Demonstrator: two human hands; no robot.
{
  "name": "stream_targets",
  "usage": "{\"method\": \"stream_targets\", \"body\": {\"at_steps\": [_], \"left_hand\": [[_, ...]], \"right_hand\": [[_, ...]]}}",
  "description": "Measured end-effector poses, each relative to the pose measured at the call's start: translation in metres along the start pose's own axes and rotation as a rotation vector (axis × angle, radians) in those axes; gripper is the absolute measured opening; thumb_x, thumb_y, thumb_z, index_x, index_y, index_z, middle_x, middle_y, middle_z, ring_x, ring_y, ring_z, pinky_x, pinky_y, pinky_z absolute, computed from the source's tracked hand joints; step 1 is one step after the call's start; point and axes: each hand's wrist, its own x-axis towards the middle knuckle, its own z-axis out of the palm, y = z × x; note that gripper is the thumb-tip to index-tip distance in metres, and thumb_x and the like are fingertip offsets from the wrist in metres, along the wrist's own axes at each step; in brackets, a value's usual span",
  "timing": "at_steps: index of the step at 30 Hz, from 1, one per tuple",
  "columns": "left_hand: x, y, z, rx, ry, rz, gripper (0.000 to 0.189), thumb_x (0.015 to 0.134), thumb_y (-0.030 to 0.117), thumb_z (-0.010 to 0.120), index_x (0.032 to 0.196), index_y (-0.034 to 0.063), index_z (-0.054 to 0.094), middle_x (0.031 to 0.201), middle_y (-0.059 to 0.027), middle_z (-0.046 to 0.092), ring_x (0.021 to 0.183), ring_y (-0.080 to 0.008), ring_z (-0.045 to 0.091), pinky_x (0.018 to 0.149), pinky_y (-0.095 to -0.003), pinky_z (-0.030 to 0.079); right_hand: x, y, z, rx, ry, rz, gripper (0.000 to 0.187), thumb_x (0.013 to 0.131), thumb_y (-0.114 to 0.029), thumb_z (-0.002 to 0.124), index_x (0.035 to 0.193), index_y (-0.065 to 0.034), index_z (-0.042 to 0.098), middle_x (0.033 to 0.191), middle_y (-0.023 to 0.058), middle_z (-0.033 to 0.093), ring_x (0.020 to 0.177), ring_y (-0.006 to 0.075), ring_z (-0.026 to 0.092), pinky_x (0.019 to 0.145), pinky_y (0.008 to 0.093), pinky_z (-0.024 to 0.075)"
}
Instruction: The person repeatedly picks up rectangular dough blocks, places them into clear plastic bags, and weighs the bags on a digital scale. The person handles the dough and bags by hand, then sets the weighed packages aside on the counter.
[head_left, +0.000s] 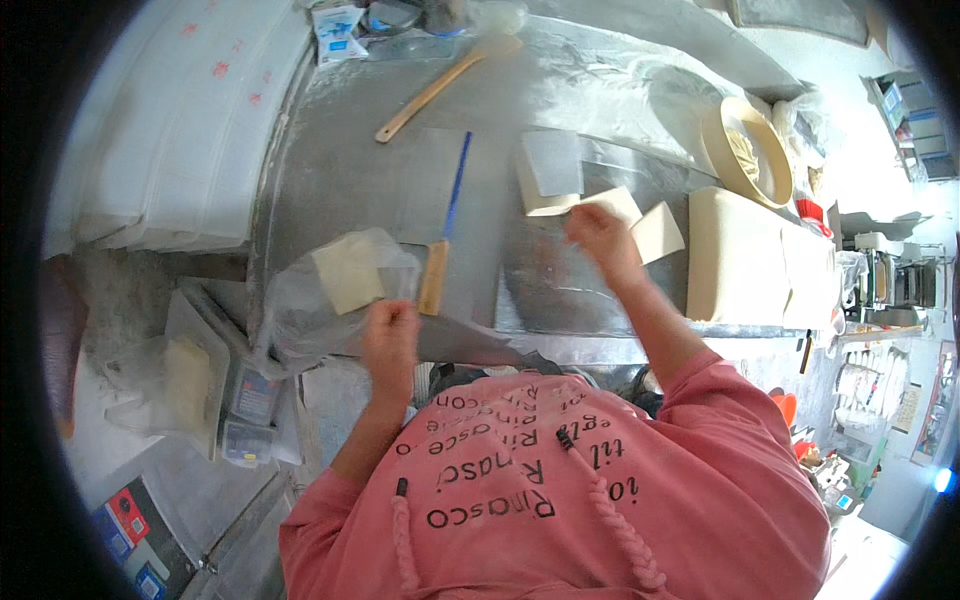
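My left hand (391, 324) is curled at the near edge of a small stack of pale square dough sheets (346, 274), which lies on a clear plastic bag (289, 315). Whether its fingers pinch anything is hidden. Just right of that stack lies a tool with a wooden handle (433, 281) and a long blue edge (457, 184). My right hand (604, 236), blurred, is bent over cut dough pieces (619, 202); its fingertips' hold cannot be made out. Another dough piece (660, 234) lies to its right. Beyond it, a translucent sheet (553, 166) covers part of a dough block (551, 204).
A large folded slab of dough (735, 255) sits at the right of the metal worktop (330, 172). Behind it stands a round wooden-rimmed container (720, 146) with pale strips inside. A wooden stick (427, 101) lies farther back. Large white containers (176, 127) border the left side.
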Motion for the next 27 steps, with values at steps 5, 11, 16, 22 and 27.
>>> {"method": "stream_targets", "body": {"at_steps": [5,11,16,22,27], "left_hand": [[-0.022,0.017,0.163,-0.432,-0.535,-0.626,0.026,0.09,0.016,0.05,0.112,0.003,0.052,0.1,-0.0066,0.059,0.091,-0.0176,0.058,0.076,-0.03,0.047],[0.0,-0.003,0.33,-0.406,-0.4,-0.598,0.035,0.084,0.025,0.059,0.111,0.0026,0.051,0.106,-0.007,0.052,0.097,-0.0182,0.052,0.083,-0.0325,0.045],[0.004,-0.006,0.343,-0.257,-0.435,-0.525,0.032,0.082,0.021,0.059,0.106,0.0003,0.052,0.107,-0.0057,0.051,0.097,-0.0157,0.05,0.084,-0.0316,0.043],[0.02,0.023,0.327,0.808,-0.111,0.543,0.037,0.083,0.019,0.057,0.115,0.0005,0.049,0.109,-0.0138,0.054,0.103,-0.0282,0.052,0.089,-0.0396,0.042],[0.071,0.049,0.339,1.246,-0.245,0.532,0.064,0.082,0.03,0.059,0.134,0.0049,0.031,0.114,-0.0197,0.052,0.108,-0.0352,0.049,0.093,-0.044,0.039]], "right_hand": [[0.07,0.093,-0.133,-0.736,0.225,-0.054,0.055,0.075,-0.035,0.062,0.114,0.002,0.053,0.115,0.0213,0.055,0.106,0.0357,0.051,0.091,0.0411,0.0413],[0.086,0.132,-0.149,-0.503,0.016,0.208,0.067,0.064,-0.037,0.069,0.111,0.0077,0.052,0.111,0.026,0.056,0.101,0.0349,0.056,0.084,0.042,0.0459],[0.09,0.124,-0.17,0.101,-0.206,0.444,0.046,0.068,-0.023,0.071,0.095,0.0122,0.058,0.088,0.0185,0.062,0.074,0.0248,0.062,0.066,0.0371,0.0477],[0.063,0.109,-0.179,0.1,-0.28,0.198,0.038,0.075,-0.023,0.067,0.097,0.0068,0.056,0.084,0.0144,0.061,0.078,0.0231,0.059,0.069,0.0366,0.0467],[0.031,0.079,-0.206,-0.297,-0.121,0.03,0.04,0.077,-0.031,0.065,0.09,0.004,0.053,0.09,0.0254,0.061,0.085,0.0394,0.059,0.074,0.0403,0.0459]]}}
